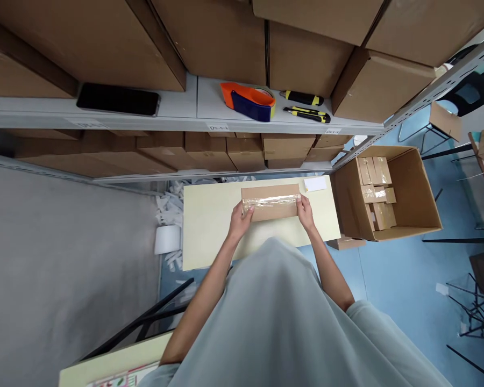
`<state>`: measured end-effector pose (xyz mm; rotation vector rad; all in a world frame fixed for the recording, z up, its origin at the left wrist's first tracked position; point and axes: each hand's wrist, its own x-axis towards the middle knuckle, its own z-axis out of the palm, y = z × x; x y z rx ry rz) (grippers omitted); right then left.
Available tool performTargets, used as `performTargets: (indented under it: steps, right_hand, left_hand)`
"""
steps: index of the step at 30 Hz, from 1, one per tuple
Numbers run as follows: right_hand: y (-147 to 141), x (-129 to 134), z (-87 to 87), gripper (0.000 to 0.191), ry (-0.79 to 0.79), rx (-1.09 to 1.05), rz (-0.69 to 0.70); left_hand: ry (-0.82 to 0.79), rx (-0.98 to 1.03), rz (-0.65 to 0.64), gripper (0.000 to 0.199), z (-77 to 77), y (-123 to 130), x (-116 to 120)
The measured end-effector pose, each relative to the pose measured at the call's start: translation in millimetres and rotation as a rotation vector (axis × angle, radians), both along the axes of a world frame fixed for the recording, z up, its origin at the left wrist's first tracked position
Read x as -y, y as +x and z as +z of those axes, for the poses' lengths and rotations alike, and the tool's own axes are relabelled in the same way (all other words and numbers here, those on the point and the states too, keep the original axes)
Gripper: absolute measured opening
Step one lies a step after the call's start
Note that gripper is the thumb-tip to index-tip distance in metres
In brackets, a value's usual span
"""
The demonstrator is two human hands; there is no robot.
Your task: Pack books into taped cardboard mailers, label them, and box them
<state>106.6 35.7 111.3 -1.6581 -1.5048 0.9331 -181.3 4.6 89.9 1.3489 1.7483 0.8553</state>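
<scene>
Head view: forearms (207, 287) converging, left hand (240, 221) and right hand (305, 213), half-curled, grip carton (271, 211) ends.

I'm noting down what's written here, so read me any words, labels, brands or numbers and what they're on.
Nothing reads with certainty.
Left shelf label: too blurred.
Middle shelf label: a short code, too small to read.
Right shelf label: too small.
Printed sheet at lower left: coloured print, no readable words.
White card on the table: no lettering discernible.
Taped box between left hand and right hand: no lettering visible.
</scene>
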Motion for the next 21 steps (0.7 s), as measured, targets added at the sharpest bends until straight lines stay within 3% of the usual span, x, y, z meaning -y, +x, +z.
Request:
performTargets:
  steps: [4,7,15,21]
  right_hand:
    - [13,-3,13.3,0.06,0.075,0.015,0.014]
    - [24,3,12.2,0.058,0.05,0.017,0.031]
    - [45,35,-20.5,0.063,-0.11,-0.128,-0.041]
    - [48,62,-41.0,0.063,-0.121,-0.218,-0.081]
  left_hand:
    - [-0.014,-0.027,0.041,0.051,6.3,-4,-2]
    - [-0.05,-0.003,0.048,0.049,6.3,1,1]
    - [-0.18,-0.02,0.003,0.048,6.1,19,22]
    - [-0.26,-0.052,-0.054,0.047,4.3,16,37]
